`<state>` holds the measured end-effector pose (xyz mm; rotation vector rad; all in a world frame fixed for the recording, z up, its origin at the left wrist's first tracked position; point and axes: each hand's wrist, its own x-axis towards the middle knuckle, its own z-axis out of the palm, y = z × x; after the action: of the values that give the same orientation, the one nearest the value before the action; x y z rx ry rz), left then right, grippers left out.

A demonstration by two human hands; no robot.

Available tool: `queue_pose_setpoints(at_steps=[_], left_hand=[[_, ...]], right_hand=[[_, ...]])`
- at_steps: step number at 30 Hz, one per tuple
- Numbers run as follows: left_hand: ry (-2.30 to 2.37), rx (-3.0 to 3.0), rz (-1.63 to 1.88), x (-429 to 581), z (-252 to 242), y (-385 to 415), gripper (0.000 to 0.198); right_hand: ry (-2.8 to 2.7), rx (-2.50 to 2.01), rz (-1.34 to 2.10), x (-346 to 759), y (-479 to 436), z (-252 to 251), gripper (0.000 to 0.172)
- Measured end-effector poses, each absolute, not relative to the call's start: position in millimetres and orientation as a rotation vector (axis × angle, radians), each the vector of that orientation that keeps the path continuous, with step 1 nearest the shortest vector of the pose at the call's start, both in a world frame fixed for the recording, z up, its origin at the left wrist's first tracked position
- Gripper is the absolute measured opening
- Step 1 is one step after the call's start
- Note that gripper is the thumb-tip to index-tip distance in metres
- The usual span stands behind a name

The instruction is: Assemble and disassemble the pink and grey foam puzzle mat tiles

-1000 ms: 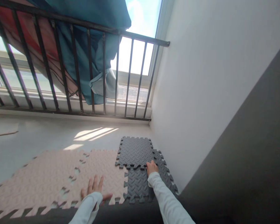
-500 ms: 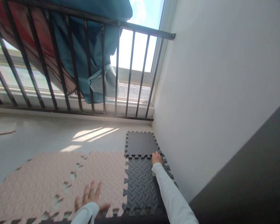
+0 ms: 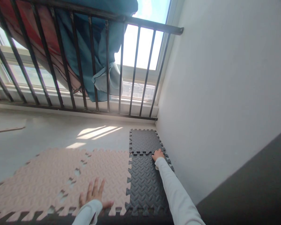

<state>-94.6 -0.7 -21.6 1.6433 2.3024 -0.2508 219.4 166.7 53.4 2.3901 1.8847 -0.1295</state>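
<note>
My left hand (image 3: 95,194) lies with fingers spread on a pink foam mat tile (image 3: 112,170), close to its near edge. At the seam between two black foam mat tiles, my right hand (image 3: 158,154) has its fingers curled down on the corner by the wall. The far black tile (image 3: 144,140) is the smaller-looking one; the near black tile (image 3: 142,184) lies beside the pink tile, their toothed edges meeting. My right fingertips are partly hidden.
Another pink tile (image 3: 42,178) lies farther left, with gaps along its seam. A white wall (image 3: 213,93) rises at the right. A black railing (image 3: 107,109) runs along the window, with red and blue cloth (image 3: 84,56) behind its bars. A thin strip (image 3: 8,130) lies on the floor.
The view has shifted slightly, so the scene sits a little farther right. My right hand stays at the black tiles' seam, and my left hand remains flat on the pink tile.
</note>
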Motion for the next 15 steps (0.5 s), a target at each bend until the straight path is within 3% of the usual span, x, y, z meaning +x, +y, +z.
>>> queue_pose_setpoints(at_steps=[15], left_hand=[[2.344, 1.657, -0.143, -90.1, -21.0, -7.2, 0.089]], right_hand=[[1.794, 2.467, -0.038, 208.1, 170.5, 50.1, 0.028]])
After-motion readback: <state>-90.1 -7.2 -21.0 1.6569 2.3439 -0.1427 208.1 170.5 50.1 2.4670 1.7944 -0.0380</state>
